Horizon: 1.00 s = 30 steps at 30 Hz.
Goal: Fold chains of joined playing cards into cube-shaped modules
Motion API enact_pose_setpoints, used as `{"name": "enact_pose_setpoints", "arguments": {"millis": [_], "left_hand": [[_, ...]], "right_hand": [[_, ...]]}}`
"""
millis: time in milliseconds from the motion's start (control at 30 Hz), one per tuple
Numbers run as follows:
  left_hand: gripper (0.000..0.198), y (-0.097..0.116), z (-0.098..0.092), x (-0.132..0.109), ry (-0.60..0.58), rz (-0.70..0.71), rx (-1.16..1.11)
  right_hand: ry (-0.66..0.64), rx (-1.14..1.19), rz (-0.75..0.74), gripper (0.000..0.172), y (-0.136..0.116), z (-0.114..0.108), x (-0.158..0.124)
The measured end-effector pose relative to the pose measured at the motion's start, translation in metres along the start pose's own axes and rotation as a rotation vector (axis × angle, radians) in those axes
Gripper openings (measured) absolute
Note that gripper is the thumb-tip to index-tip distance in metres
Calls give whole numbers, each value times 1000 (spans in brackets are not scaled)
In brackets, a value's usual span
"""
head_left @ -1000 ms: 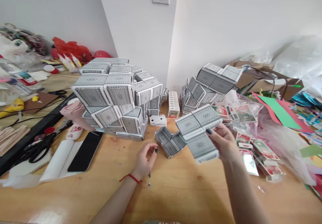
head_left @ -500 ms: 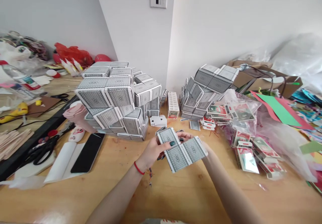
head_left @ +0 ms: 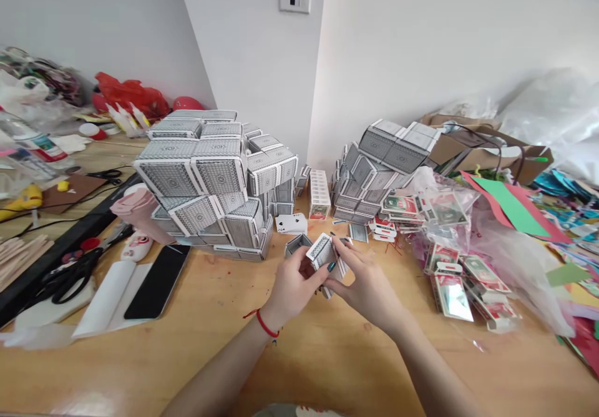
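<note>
Between my two hands is a small piece of folded playing cards (head_left: 322, 250) with grey patterned backs. My left hand (head_left: 294, 286) grips it from the left, thumb laid across the front. On the other side, my right hand (head_left: 367, 283) has its fingers bent round the right edge of the cards. A hollow folded-card unit (head_left: 298, 242) sits on the table just behind my left fingers. Past it lie loose playing cards (head_left: 291, 224), face up, showing spades. Part of the held piece is hidden by my fingers.
A large stacked card-box structure (head_left: 206, 180) stands at left, and a smaller one (head_left: 374, 167) at right. Card packs (head_left: 452, 292) and plastic lie on the right. A black phone (head_left: 158, 283) and scissors (head_left: 77, 273) are at left.
The held cards, earlier spread broad and flat, are now folded into a more compact shape. My right hand has come from behind them to their right side. The view has shifted slightly.
</note>
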State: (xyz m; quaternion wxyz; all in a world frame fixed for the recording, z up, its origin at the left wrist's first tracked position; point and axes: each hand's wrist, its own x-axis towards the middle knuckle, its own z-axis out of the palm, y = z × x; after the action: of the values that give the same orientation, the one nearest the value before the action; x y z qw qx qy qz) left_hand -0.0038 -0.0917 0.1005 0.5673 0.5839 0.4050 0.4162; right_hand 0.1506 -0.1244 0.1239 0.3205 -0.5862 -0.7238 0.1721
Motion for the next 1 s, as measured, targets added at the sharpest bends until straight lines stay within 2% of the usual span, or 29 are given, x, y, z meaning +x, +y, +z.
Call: {"name": "enact_pose_setpoints", "arguments": {"millis": [233,433,500,567,633,667,733,800,867,933,1000], "left_hand": [[39,9,-19,-3,-104,-60,-188],[38,14,-29,-8,-221,-53,-233],[35,6,-36,-9,-192,-5,-223],[30,-5,-46,-6,-95,100,-163],[26,-19,-58,2,11,244,-9],[31,-25,-62,8,6,275,75],[57,-38,-68,22,-90,266,219],[85,-46,-70,37,-178,168,350],[101,-51,-69,50,-334,71,389],[105,-54,-68,61,-436,29,385],[102,-56,-68,69,-468,9,366]], "right_hand": [[12,134,10,68,-1,6,11],[-83,263,99,57,-6,13,21],[-96,288,99,60,-3,11,25],[-91,332,76,64,3,3,31],[-84,379,53,65,8,-8,39],[-82,405,50,65,11,-13,43],[-91,474,59,65,15,-23,50],[-111,549,74,64,18,-30,54],[-137,617,86,64,20,-34,57],[-168,657,90,64,22,-36,58],[-190,664,92,64,24,-36,59]]}}
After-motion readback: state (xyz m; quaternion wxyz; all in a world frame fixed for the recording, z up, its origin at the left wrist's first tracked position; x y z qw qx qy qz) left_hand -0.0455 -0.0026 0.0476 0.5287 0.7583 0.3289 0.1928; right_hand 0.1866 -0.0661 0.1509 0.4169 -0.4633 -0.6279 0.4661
